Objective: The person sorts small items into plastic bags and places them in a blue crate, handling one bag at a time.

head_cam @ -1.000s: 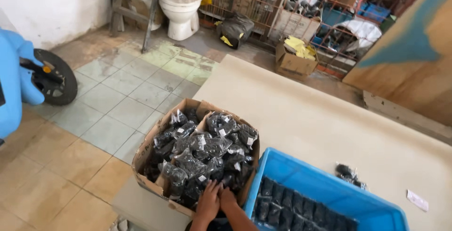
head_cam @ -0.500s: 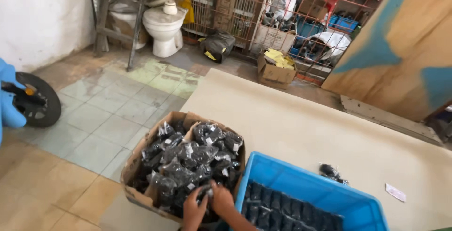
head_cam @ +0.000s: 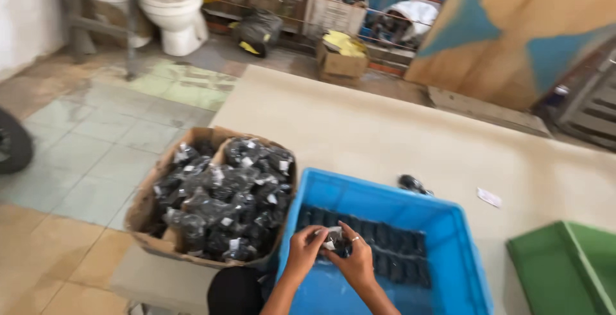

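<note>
My left hand (head_cam: pixel 306 246) and my right hand (head_cam: pixel 353 261) meet over the blue plastic crate (head_cam: pixel 410 207), both pinching one small clear bag of black parts (head_cam: pixel 335 242). A row of black packets (head_cam: pixel 385 241) lies along the crate's floor under my hands. Left of the crate stands an open cardboard box (head_cam: pixel 145 199) heaped with several similar bagged black parts (head_cam: pixel 224 193). Both containers rest on a beige table (head_cam: pixel 359 129).
A green tray (head_cam: pixel 564 267) sits at the table's right edge. A loose black part (head_cam: pixel 410 183) and a small paper slip (head_cam: pixel 490 197) lie behind the crate. Beyond are tiled floor, a white toilet (head_cam: pixel 170 10), a small cardboard box (head_cam: pixel 339 58), wire shelving and a leaning wooden board (head_cam: pixel 513 26).
My hands moved right from the cardboard box to above the blue crate, carrying a small bag. The view swung right, bringing the green tray into sight.
</note>
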